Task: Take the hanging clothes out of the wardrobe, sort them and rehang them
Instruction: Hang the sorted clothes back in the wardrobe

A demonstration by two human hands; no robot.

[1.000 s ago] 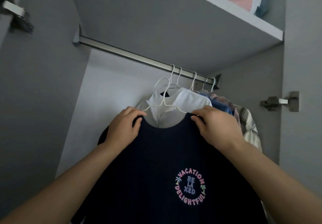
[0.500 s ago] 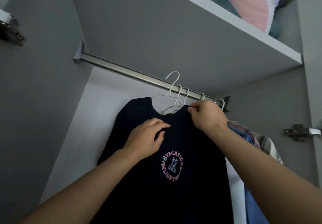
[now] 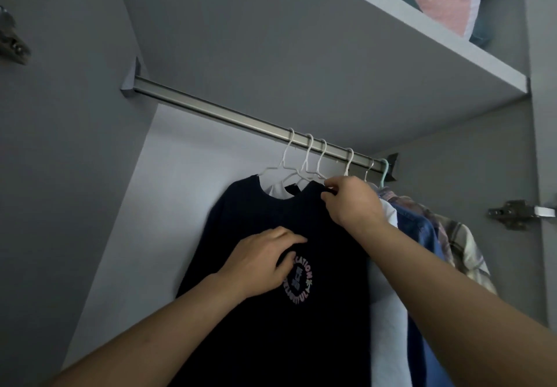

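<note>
Head view: navy T-shirt hangs lengthwise downward, print facing out; right hand pinches its collar, left hand rests flat.

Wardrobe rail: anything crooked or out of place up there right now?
Mostly tidy. The dark navy T-shirt with the round pink logo sits slightly askew on its white wire hanger; the right hand pinches its collar, the left hand rests on its front. All hooks sit on the metal rail.

T-shirt leftmost on rail | other garments right | shelf above rail
</note>
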